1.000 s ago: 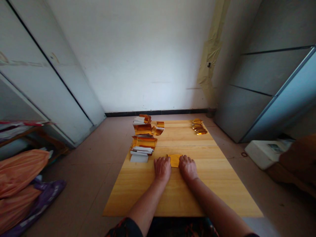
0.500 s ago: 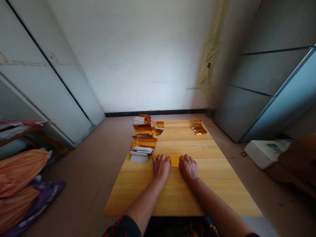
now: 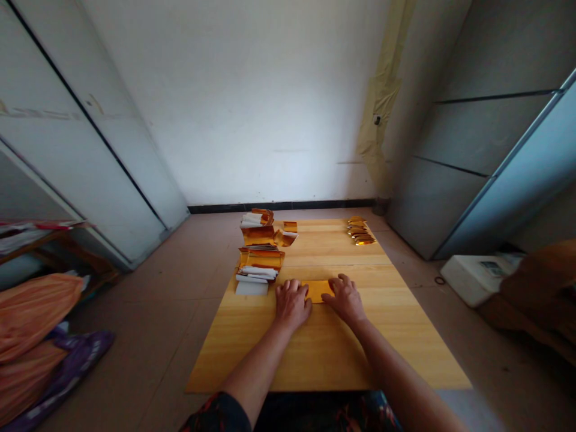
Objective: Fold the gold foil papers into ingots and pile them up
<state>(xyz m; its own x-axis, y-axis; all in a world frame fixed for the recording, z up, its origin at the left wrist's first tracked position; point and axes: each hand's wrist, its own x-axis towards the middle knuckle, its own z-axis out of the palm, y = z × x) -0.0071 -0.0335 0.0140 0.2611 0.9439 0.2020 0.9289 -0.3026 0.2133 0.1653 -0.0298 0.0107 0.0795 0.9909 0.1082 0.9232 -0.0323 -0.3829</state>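
Note:
A small rectangle of gold paper (image 3: 317, 291) lies on the wooden table between my two hands. My left hand (image 3: 292, 305) rests at its left end, with curled fingers gripping that edge. At the right end, my right hand (image 3: 348, 300) has thumb and fingertips spaced along the edge, taking hold of the paper. Palms face down, so part of each end is hidden. Just beyond my left hand are stacked gold sheets (image 3: 261, 258) and white-backed sheets (image 3: 252, 288).
Farther back on the wooden table (image 3: 328, 354) lie more gold sheets (image 3: 258, 234) and a loose curled piece (image 3: 285, 239). Folded gold pieces (image 3: 360, 231) sit in a row at the far right corner. A white box (image 3: 472, 279) stands on the floor to the right.
Both hands have loosened from a tighter curl, the right one more, with its thumb and fingers spreading. More of the gold paper shows between them. The view has shifted slightly.

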